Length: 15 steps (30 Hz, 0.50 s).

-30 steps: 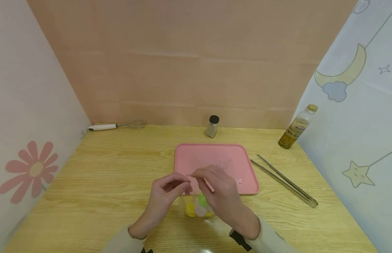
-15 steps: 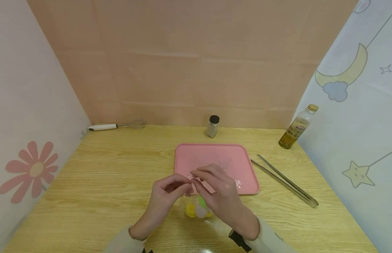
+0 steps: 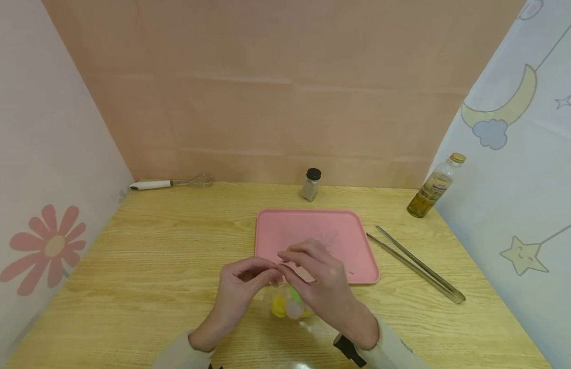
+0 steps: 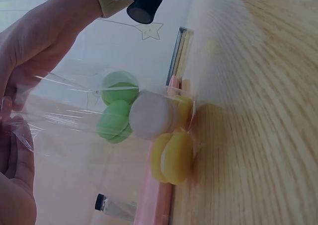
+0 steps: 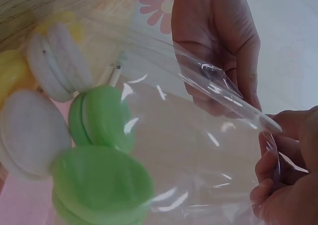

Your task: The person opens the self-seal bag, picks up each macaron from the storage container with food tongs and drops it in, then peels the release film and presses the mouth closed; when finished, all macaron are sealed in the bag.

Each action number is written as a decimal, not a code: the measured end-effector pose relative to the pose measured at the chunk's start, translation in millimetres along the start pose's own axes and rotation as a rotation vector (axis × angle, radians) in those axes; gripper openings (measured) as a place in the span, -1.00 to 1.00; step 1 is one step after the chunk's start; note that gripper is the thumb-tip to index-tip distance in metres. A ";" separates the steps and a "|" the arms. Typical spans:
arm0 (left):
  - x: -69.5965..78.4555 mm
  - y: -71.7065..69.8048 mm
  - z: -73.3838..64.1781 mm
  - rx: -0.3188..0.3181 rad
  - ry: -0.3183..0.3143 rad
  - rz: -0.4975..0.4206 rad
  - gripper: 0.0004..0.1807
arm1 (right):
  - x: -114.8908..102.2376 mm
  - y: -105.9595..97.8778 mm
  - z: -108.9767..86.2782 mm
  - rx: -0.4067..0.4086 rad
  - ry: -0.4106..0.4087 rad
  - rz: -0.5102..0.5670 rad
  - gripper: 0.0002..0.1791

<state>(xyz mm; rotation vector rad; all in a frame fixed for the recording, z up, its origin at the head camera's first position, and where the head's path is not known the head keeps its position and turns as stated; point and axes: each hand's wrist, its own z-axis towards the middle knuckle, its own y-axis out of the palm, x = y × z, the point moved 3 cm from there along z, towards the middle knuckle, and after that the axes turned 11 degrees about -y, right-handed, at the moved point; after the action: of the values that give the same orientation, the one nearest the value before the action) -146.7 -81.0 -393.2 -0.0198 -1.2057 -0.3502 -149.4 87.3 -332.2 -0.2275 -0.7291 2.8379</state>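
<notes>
A clear plastic bag (image 5: pixel 194 150) hangs upright with several macarons in its lower part. Green macarons (image 4: pixel 117 118), a pale lilac macaron (image 4: pixel 151 115) and yellow macarons (image 4: pixel 174 158) show through it. My left hand (image 3: pixel 241 287) pinches the bag's upper edge between thumb and fingers. Opposite it, my right hand (image 3: pixel 324 279) also pinches the top edge, fingertips close to those of the left. Seen from the right wrist, the bag's rim runs as a folded strip between both hands. From above, the hands partly hide the bag.
Just beyond the hands lies a pink tray (image 3: pixel 313 220). Metal tongs (image 3: pixel 419 266) rest to its right, with an oil bottle (image 3: pixel 430 189) behind them. A black-capped jar (image 3: pixel 311 184) stands at the back, and a whisk (image 3: pixel 170 184) lies far left.
My right thumb and fingers have shifted slightly down and left along the bag's edge, nearer my left fingertips. The left hand has hardly moved.
</notes>
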 end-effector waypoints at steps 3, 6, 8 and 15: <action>-1.0 0.9 0.0 -0.016 0.011 -0.016 -0.91 | 0.3 -0.2 0.0 -0.017 -0.012 0.003 -0.86; -1.7 1.3 -0.1 -0.026 0.018 -0.022 -0.90 | 1.1 -0.1 -0.2 -0.021 -0.025 0.018 -0.87; -2.2 1.6 -0.1 -0.026 0.018 -0.021 -0.91 | 1.7 0.1 -0.4 -0.020 -0.028 0.027 -0.87; -3.7 0.9 -1.1 0.012 -0.029 -0.006 -0.93 | 2.6 1.3 -2.0 -0.010 -0.012 0.042 -0.86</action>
<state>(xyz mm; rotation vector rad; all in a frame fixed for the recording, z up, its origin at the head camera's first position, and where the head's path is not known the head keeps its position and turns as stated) -146.7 -79.4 -396.9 -0.0113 -1.2364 -0.3491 -151.7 87.7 -334.9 -0.2295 -0.7500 2.8779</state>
